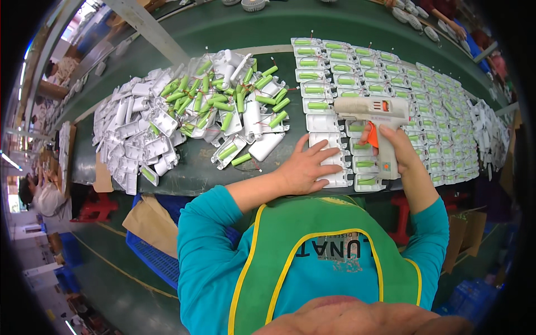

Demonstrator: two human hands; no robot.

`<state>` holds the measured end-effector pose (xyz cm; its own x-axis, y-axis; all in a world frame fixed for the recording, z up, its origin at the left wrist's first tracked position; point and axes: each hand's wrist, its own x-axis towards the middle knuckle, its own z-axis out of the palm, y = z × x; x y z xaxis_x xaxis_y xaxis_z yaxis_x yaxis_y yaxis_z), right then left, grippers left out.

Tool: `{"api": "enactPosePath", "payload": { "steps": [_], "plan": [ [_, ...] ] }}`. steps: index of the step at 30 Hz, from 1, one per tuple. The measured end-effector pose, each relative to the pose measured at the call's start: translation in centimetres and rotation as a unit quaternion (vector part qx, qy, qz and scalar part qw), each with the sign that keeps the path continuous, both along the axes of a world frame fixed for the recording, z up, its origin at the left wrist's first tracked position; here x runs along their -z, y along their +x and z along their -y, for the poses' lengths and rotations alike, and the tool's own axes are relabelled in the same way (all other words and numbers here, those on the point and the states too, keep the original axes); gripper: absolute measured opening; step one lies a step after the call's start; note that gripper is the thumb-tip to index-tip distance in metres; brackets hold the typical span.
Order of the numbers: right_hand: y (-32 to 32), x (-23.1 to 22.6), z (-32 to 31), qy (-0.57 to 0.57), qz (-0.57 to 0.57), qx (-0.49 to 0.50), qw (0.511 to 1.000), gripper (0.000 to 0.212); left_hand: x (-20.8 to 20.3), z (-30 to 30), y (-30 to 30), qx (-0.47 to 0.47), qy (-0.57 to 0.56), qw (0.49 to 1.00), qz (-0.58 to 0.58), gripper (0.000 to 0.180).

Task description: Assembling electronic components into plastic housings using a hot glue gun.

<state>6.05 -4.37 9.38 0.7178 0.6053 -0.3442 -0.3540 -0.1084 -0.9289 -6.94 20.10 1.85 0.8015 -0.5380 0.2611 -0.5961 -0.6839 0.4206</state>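
Observation:
My right hand (406, 152) is closed round the handle of a white hot glue gun (363, 106) with an orange trigger. The gun's nozzle points left, close to a white plastic shell holding a green battery cell (317, 105). My left hand (306, 170) lies with fingers spread over bare white plastic shells (322, 123) in the nearest column. To the right, rows of similar shells (375, 88) each hold a green cell with thin wires. Whether glue is coming out is too small to tell.
Loose white shells (134, 128) are heaped on the dark green table (184, 180) at left. A pile of green cells with wires (212, 100) lies beside them. More white parts (491, 134) sit far right. A blue crate (148, 257) with brown paper stands below the table. Other people work around.

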Motion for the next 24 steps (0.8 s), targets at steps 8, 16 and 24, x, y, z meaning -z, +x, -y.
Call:
{"api": "enactPosePath", "payload": {
  "steps": [8,16,24],
  "plan": [
    [-1.6,-0.5,-0.2,-0.007,0.017,-0.025,1.000,0.044,-0.1,-0.6,0.5,0.007,0.011,1.000,-0.009,0.045],
    [-1.8,0.1,-1.6,-0.031,-0.021,-0.058,0.998,0.040,-3.3,-4.2,2.4,-0.173,0.032,0.969,0.176,0.027],
    [-1.4,0.2,-1.0,-0.037,0.016,-0.063,0.997,0.034,-3.8,-7.3,7.8,-0.282,0.248,0.919,0.118,0.013]
  ]
}}
